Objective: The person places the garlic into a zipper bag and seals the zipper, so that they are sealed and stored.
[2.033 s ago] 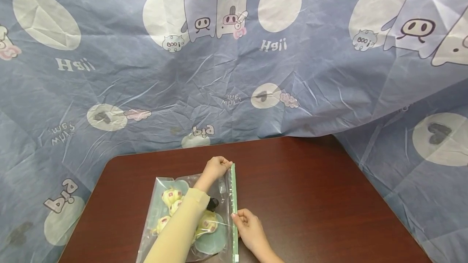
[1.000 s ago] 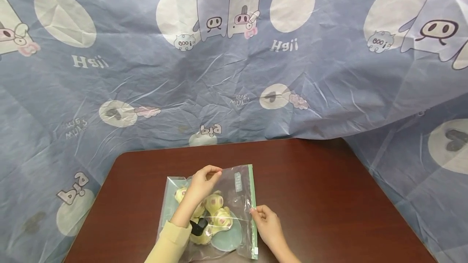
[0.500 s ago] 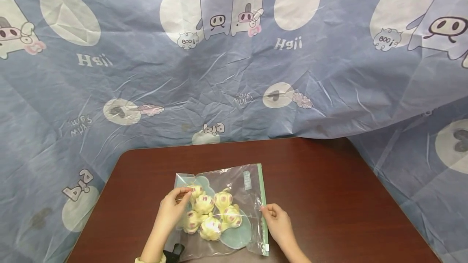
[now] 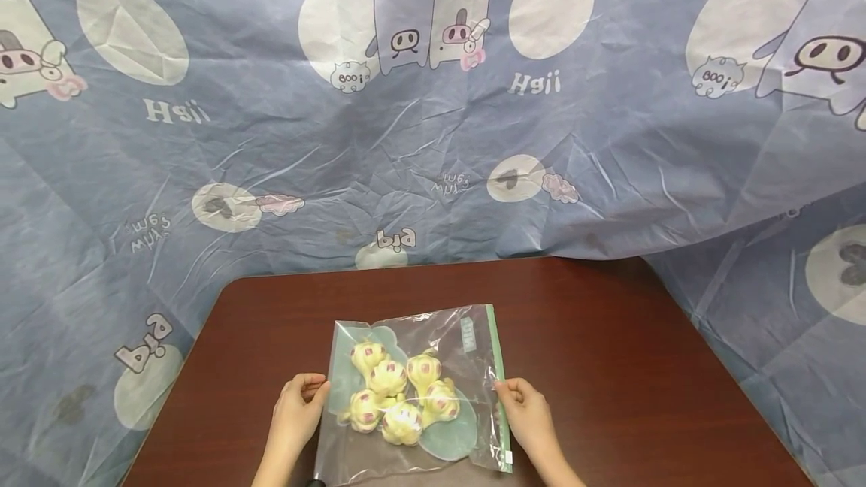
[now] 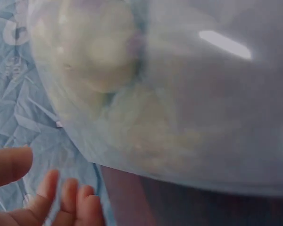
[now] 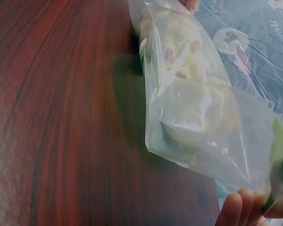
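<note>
A clear zip bag (image 4: pixel 379 461) with a green zip strip (image 4: pixel 499 367) down its right side lies over the table, partly lifted. Inside are several pale yellow, bulb-shaped things (image 4: pixel 402 424) with pinkish patches and pale blue-green rounded shapes (image 4: pixel 449 438). My right hand (image 4: pixel 529 413) pinches the zip strip partway along; its fingertips (image 6: pixel 245 203) show at the strip in the right wrist view. Beside the bag's left edge is my left hand (image 4: pixel 296 413). In the left wrist view, its thumb (image 5: pixel 12 165) and fingers stand apart with nothing between them.
The dark red-brown table (image 4: pixel 595 367) extends to both sides of the bag. Behind it hangs a blue cloth (image 4: pixel 433 134) printed with pigs and circles, which also comes round both sides. A white slider (image 4: pixel 507 458) sits at the zip strip's near end.
My left hand has gone from the strip's far end, across the bag, to its left edge. My right hand keeps its pinch on the strip. The bag appears further right in view.
</note>
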The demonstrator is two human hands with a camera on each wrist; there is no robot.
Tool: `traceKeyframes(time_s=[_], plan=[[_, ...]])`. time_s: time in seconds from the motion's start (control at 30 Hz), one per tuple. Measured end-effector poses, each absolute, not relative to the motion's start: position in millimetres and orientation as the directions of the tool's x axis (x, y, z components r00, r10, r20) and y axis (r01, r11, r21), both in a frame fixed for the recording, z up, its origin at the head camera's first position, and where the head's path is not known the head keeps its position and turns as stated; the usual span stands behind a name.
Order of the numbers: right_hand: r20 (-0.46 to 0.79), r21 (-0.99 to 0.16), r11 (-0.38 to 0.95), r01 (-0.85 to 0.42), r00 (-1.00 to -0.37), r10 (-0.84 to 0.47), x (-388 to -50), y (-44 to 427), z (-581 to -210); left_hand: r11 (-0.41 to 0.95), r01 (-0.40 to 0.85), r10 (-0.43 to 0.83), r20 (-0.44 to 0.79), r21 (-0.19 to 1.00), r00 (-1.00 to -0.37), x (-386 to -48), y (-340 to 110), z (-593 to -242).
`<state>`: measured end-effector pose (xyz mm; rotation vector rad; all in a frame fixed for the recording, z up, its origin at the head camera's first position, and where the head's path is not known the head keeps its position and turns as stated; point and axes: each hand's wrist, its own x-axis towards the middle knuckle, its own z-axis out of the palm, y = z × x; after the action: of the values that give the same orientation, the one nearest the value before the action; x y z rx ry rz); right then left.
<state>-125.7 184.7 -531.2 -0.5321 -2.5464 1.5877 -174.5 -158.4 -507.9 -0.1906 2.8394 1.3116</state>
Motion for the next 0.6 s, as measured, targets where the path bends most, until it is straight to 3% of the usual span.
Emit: traceKeyframes(time_s=[0.33,0.6], plan=[[-0.104,-0.870,0.420,0.256,-0.930,0.352,-126,195,-533,0.681,-0.143,-0.005,-0.191,0.719,-0.982,-171,-154,-522],[-0.087,-0.869,0.426,0.251,-0.926,0.368,-128,201,-538,0.693,-0.088,0.028,-0.149,0.716,-0.989,-167,-147,-527]])
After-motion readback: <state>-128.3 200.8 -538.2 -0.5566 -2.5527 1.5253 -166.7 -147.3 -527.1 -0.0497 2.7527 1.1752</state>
